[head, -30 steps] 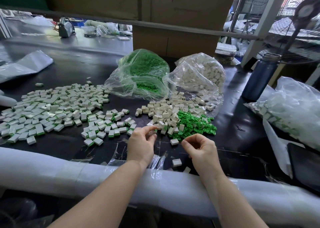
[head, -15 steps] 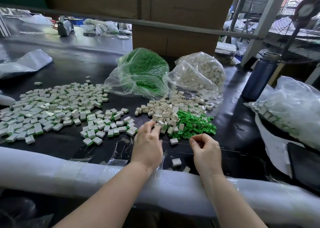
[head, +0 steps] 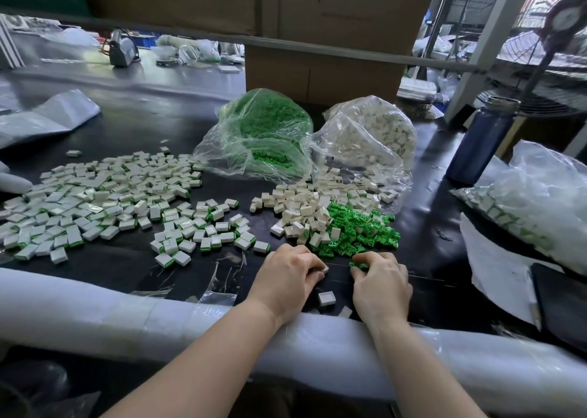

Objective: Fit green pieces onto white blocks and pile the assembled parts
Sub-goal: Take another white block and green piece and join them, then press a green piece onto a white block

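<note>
My left hand (head: pixel 287 274) lies knuckles up on the black table, its fingers curled round a white block (head: pixel 324 269) whose corner shows at the fingertips. Just to the right, my right hand (head: pixel 379 278) pinches a green piece (head: pixel 358 265) at the near edge of the loose green pieces (head: pixel 359 232). Loose white blocks (head: pixel 305 205) lie behind and left of that heap. A wide pile of assembled white-and-green parts (head: pixel 101 201) spreads over the left of the table. One white block (head: pixel 326 298) lies between my wrists.
Clear bags of green pieces (head: pixel 263 138) and white blocks (head: pixel 371 138) stand behind the heaps. A dark blue bottle (head: pixel 479 141) and a bag of finished parts (head: pixel 533 201) are at the right. A padded white roll (head: pixel 95 306) lines the near table edge.
My left hand has moved right and down and closed round a white block. My right hand has dropped to the edge of the green heap and pinched a green piece.
</note>
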The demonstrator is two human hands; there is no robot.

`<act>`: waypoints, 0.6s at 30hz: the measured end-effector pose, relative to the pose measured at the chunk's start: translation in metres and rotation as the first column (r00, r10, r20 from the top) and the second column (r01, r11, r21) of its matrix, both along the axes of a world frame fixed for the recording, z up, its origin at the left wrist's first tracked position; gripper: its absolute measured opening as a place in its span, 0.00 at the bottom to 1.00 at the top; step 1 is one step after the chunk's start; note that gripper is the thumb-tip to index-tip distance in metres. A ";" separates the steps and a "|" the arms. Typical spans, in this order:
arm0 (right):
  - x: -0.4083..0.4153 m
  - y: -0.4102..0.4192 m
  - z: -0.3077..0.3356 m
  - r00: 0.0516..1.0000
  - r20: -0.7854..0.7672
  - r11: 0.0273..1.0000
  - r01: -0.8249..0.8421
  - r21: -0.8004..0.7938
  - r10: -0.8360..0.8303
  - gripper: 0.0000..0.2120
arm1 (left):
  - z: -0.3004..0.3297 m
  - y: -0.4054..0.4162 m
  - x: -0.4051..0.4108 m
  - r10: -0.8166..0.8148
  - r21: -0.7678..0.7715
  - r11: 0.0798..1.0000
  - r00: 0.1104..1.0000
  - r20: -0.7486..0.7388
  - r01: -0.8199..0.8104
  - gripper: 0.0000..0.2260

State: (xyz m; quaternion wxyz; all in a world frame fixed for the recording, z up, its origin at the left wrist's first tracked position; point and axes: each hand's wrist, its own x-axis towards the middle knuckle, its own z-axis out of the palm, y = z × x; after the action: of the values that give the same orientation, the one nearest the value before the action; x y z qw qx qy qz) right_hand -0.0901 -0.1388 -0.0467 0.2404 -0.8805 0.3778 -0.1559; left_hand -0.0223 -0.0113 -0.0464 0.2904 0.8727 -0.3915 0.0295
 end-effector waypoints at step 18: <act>-0.005 0.002 0.004 0.958 0.267 0.992 -0.119 0.047 0.102 0.07 | 0.000 0.000 0.002 -0.014 -0.053 0.999 0.979 -0.204 0.004 0.06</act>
State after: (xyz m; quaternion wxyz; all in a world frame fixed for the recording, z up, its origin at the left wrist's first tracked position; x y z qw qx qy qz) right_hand -0.0947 -0.1370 -0.0426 0.3242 -0.8636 0.2972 -0.2464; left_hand -0.0200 -0.0114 -0.0461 0.3520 0.8614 -0.3627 -0.0512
